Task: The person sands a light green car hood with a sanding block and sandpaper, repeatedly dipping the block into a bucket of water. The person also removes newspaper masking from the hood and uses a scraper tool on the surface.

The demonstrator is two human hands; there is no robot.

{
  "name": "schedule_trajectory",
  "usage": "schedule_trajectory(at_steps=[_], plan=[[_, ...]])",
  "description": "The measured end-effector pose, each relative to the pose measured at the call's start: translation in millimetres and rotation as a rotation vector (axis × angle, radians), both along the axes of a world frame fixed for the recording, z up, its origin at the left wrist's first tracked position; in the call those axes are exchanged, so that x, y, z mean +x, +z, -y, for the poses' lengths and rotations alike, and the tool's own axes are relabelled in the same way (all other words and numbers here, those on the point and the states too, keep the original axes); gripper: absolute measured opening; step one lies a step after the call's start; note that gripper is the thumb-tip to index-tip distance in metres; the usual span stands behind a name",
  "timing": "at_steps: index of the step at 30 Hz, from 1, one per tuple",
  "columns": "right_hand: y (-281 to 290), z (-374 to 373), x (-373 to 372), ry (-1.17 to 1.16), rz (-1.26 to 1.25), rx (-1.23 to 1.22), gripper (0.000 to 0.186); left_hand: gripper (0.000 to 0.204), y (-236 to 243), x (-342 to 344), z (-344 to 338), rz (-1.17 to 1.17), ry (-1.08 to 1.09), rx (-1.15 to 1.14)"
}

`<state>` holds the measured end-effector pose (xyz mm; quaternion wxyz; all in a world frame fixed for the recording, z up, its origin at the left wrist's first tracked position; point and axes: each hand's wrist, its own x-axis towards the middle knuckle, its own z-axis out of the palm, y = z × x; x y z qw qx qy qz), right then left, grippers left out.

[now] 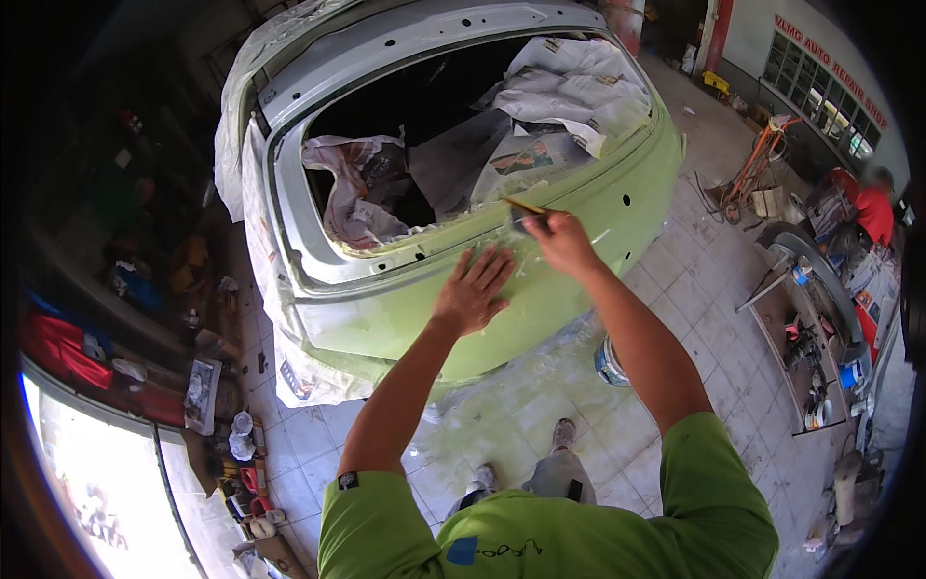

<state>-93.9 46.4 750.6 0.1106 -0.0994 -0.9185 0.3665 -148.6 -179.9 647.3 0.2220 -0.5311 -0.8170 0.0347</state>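
The pale green tailgate (405, 333) of a car stands in front of me, with white, powdery patches on its surface. My left hand (476, 291) lies against it below the window opening, palm down with fingers spread. Just right of that, my right hand (562, 241) grips a small flat tool (523, 208), dark with a yellowish edge, by the lower rim of the window. The fingers hide part of the tool, so its exact kind is unclear. Crumpled masking newspaper (574, 87) fills much of the glassless window opening, and more sheeting (270, 212) covers the car's left side.
A paint can (610, 365) stands on the tiled floor (666, 318) beneath my right arm. Bottles and boxes line the left wall. At right are a wooden tray (801, 357) of tools, an orange hand truck (760, 159) and a person in red (874, 214).
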Motion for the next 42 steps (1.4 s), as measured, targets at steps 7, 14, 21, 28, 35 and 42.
schedule_trajectory(at_steps=[7,14,21,28,35,42], plan=[[-120.2,-79.9,-7.5,-0.323,-0.602,-0.130,0.054,0.076,-7.3,-8.1,238.3,0.033,0.201,-0.169],[-165.4,220.6,14.4,0.259,-0.558,0.422,0.057,0.060,45.4,-74.8,207.4,-0.011,-0.090,0.028],[-140.6,-24.3,-16.7,0.112,-0.704,0.469,0.046,0.063,36.2,-80.2,224.5,0.115,-0.089,0.133],[-167.9,128.2,5.2,0.411,-0.611,0.498,0.059,0.060,44.4,-70.8,230.8,0.028,0.051,0.463],[-123.4,223.3,-23.7,0.727,-0.415,0.837,0.078,0.033,-60.6,82.4,307.1,0.223,0.268,0.967],[-101.0,331.6,-64.0,0.772,-0.446,0.878,0.076,0.016,-183.8,178.9,423.8,0.517,0.792,0.889]])
